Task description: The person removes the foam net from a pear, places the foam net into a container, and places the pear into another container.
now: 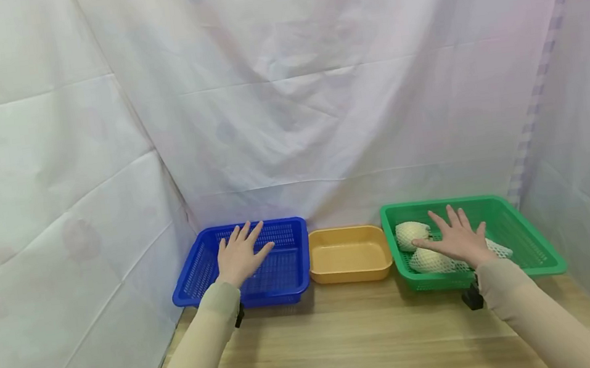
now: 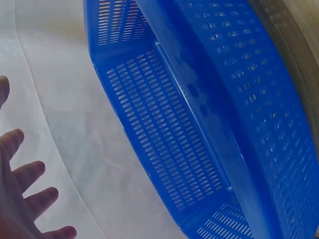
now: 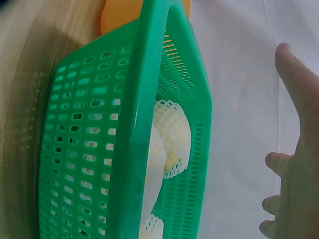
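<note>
My left hand (image 1: 239, 258) hovers over the blue basket (image 1: 287, 295) with its fingers spread, holding nothing. In the left wrist view the fingers (image 2: 31, 174) stay apart from the basket's rim. Over the green basket (image 1: 539, 251) my right hand (image 1: 461, 238) is spread in the same way, also holding nothing. Several pale round items in white foam netting lie in the green basket; one netted item (image 1: 411, 234) sits at its left, another netted item (image 1: 429, 261) nearer the front. The right hand and forearm partly hide the others. What is inside the netting cannot be told.
Between the two baskets stands a shallow yellow-orange tray (image 1: 350, 254). All three containers stand on a light wooden table (image 1: 344, 345), close to a white cloth (image 1: 287, 123) at the back. More white cloth hangs along the left and right sides.
</note>
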`<action>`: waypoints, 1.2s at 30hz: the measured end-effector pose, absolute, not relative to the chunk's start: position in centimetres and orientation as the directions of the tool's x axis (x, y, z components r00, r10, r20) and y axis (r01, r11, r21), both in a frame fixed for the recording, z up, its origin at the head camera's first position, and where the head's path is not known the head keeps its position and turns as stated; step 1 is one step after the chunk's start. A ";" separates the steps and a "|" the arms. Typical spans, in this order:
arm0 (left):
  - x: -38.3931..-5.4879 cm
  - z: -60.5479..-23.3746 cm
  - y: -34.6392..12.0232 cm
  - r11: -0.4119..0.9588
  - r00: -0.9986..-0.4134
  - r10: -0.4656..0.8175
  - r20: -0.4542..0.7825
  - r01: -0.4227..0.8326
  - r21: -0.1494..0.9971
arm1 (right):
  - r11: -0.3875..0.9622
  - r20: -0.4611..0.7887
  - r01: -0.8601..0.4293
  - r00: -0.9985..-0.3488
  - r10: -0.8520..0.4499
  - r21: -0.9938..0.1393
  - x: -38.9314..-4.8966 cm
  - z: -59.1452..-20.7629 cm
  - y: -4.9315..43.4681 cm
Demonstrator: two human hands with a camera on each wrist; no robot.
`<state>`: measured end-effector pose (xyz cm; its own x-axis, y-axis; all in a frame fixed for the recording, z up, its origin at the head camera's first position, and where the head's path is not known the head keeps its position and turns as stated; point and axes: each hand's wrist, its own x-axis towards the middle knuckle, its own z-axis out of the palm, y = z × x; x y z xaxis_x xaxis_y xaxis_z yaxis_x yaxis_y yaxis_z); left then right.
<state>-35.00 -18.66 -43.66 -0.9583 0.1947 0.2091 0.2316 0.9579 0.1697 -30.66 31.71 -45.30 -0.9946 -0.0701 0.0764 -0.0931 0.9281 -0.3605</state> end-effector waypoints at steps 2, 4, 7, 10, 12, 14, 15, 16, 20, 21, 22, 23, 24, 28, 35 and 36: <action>-35.0 -43.7 -18.6 0.955 -0.952 0.202 0.228 0.243 0.169 | 0.928 0.072 -0.094 -0.995 -0.073 -0.361 -30.6 -45.3 31.7; -34.9 -43.8 -18.5 0.954 -0.948 0.210 0.240 0.252 0.161 | 0.927 0.068 -0.092 -0.995 -0.072 -0.364 -30.6 -45.4 31.7; -34.9 -44.1 -18.4 0.954 -0.943 0.221 0.248 0.262 0.148 | 0.928 0.064 -0.087 -0.996 -0.068 -0.362 -30.6 -45.5 31.8; -34.8 -44.4 -18.3 0.953 -0.941 0.228 0.251 0.269 0.142 | 0.929 0.064 -0.081 -0.996 -0.062 -0.362 -30.6 -45.6 31.9; -34.6 -44.7 -18.2 0.949 -0.936 0.235 0.262 0.280 0.148 | 0.929 0.067 -0.079 -0.996 -0.059 -0.363 -30.6 -45.6 31.9; -34.4 -44.9 -18.1 0.946 -0.929 0.243 0.280 0.290 0.141 | 0.927 0.069 -0.078 -0.996 -0.056 -0.366 -30.6 -45.6 32.0; -34.3 -45.1 -18.1 0.946 -0.926 0.244 0.288 0.293 0.140 | 0.926 0.071 -0.076 -0.996 -0.053 -0.370 -30.6 -45.6 32.0; -34.2 -45.2 -18.0 0.946 -0.923 0.245 0.295 0.294 0.136 | 0.925 0.072 -0.076 -0.996 -0.053 -0.371 -30.6 -45.6 32.0; -33.6 -45.8 -17.8 0.945 -0.918 0.253 0.304 0.301 0.124 | 0.925 0.066 -0.076 -0.996 -0.055 -0.372 -30.5 -45.6 32.0; -33.5 -46.0 -17.8 0.944 -0.918 0.256 0.304 0.305 0.126 | 0.925 0.064 -0.076 -0.996 -0.056 -0.373 -30.5 -45.6 32.0; -33.3 -46.2 -17.8 0.942 -0.916 0.261 0.304 0.310 0.126 | 0.925 0.061 -0.079 -0.996 -0.060 -0.373 -30.5 -45.5 32.0; -33.2 -46.3 -17.7 0.941 -0.915 0.265 0.303 0.314 0.125 | 0.924 0.061 -0.079 -0.996 -0.061 -0.374 -30.4 -45.5 32.0; -33.1 -46.5 -17.7 0.940 -0.914 0.268 0.304 0.318 0.128 | 0.923 0.062 -0.081 -0.996 -0.063 -0.375 -30.4 -45.5 32.0; -32.7 -47.3 -17.6 0.936 -0.913 0.275 0.302 0.325 0.132 | 0.923 0.074 -0.084 -0.995 -0.060 -0.375 -30.6 -45.7 32.1; -32.2 -48.7 -17.3 0.935 -0.916 0.289 0.280 0.332 0.122 | 0.927 0.077 -0.078 -0.996 -0.053 -0.368 -30.8 -45.8 32.2; -32.1 -48.9 -17.2 0.934 -0.913 0.294 0.281 0.337 0.118 | 0.926 0.074 -0.081 -0.996 -0.057 -0.369 -30.8 -45.8 32.2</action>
